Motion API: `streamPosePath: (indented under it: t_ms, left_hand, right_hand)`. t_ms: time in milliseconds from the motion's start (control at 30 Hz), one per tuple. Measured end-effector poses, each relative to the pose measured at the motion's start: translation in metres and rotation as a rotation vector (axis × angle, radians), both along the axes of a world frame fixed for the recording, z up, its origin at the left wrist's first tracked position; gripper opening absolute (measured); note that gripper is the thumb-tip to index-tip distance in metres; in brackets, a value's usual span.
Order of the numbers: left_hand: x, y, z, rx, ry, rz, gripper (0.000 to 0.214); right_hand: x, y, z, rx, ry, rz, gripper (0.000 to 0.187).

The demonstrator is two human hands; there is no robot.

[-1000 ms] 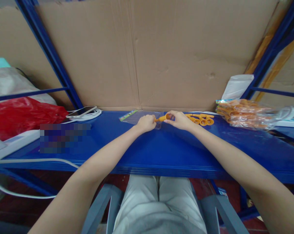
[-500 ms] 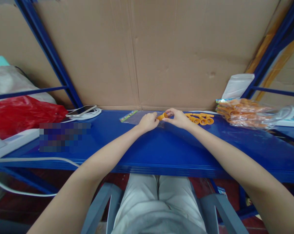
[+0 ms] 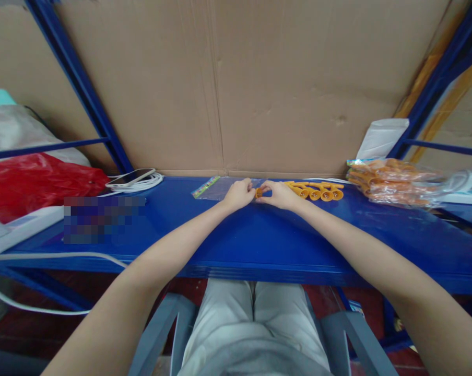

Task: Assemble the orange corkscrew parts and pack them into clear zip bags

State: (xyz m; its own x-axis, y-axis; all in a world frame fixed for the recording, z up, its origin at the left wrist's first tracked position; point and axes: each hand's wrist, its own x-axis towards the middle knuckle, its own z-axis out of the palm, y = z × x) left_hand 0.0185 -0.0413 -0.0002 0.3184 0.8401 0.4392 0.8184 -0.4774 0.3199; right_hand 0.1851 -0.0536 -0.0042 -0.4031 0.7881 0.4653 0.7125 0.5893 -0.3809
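Observation:
My left hand [image 3: 239, 193] is closed on the edge of a clear plastic bag [image 3: 216, 188] lying flat on the blue shelf [image 3: 259, 235]. My right hand [image 3: 278, 194] pinches a small orange plastic piece [image 3: 259, 192] right at the bag's edge, between the two hands. Only the piece's round end shows. Just right of my right hand lies a row of several loose orange pieces [image 3: 318, 191] of the same kind.
A pile of filled clear bags with orange pieces [image 3: 392, 181] sits at the right, a white pouch [image 3: 381, 138] behind it. A phone [image 3: 130, 178] on a coiled white cable lies at the left, beside a red plastic bag [image 3: 36, 183]. Cardboard [image 3: 259, 83] backs the shelf.
The orange piece has gone leftward toward the bag, so less of it shows now. My right hand has closed in on my left hand; both shifted slightly farther back.

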Motion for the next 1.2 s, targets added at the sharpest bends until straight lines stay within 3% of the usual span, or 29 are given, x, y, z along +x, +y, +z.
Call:
streamPosePath:
  t_ms: [267, 433, 700, 867, 967, 1033, 1200]
  left_hand:
    - [-0.001, 0.005, -0.005, -0.003, -0.035, -0.010, 0.012]
    - [0.001, 0.004, -0.008, 0.023, -0.008, 0.007, 0.013]
    - [0.001, 0.008, -0.013, 0.090, -0.068, -0.013, 0.017]
    - [0.002, 0.007, -0.015, 0.087, -0.098, -0.023, 0.018]
    - [-0.002, 0.009, -0.008, 0.104, -0.134, -0.033, 0.018]
    - [-0.012, 0.013, 0.002, 0.132, -0.163, 0.016, 0.020]
    - [-0.065, 0.035, 0.023, 0.061, -0.133, 0.360, 0.021]
  right_hand:
    - [-0.006, 0.012, 0.002, 0.004, -0.108, 0.044, 0.020]
    - [-0.018, 0.032, 0.003, -0.110, -0.072, 0.076, 0.002]
    - [-0.032, 0.037, 0.001, -0.369, 0.213, 0.184, 0.022]
    - [-0.037, 0.033, 0.003, -0.455, 0.140, 0.099, 0.031]
    - [-0.040, 0.035, 0.007, -0.509, 0.076, 0.064, 0.018]
    - [-0.042, 0.037, 0.009, -0.525, 0.049, 0.073, 0.005]
    - [-0.041, 0.039, 0.013, -0.543, 0.025, 0.045, 0.016]
